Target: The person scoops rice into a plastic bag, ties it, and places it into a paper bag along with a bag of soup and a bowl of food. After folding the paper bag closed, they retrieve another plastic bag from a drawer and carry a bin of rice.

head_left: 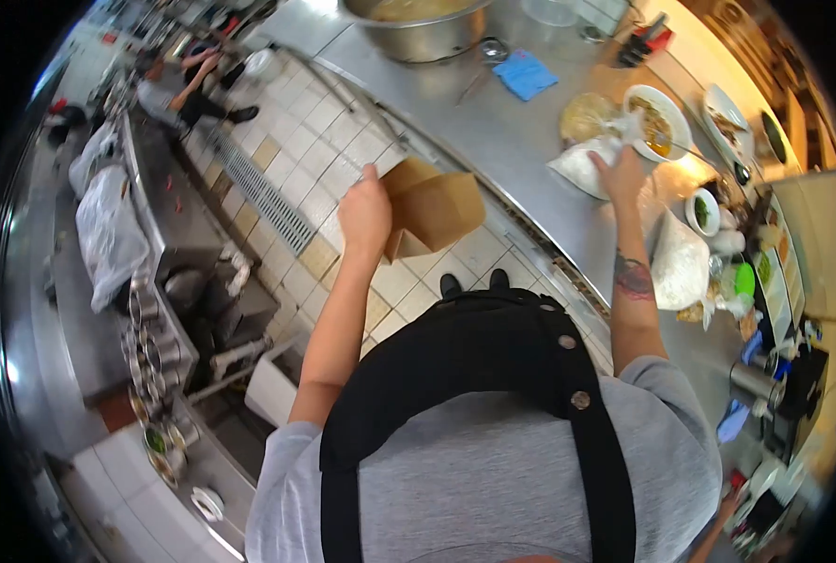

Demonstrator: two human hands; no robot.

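My left hand (365, 216) is closed on the edge of a brown paper bag (434, 208), which it holds up over the tiled floor with its mouth open. Over the steel counter, my right hand (621, 175) reaches out with thumb and fingers apart. It is at a plastic bag of something white (584, 167), touching or just above it; the fingertips are partly lost against the clear plastic. Just beyond the fingers stands a white bowl (678, 111) with food and orange liquid in it. A round bag of yellowish food (587, 116) lies beside the white one.
On the steel counter (418, 103) are a large metal bowl (422, 33), a blue cloth (526, 75), a small bowl of greens (702, 212) and a big white plastic bag (679, 263). A person (178, 92) sits at the far left, near a floor drain (260, 190).
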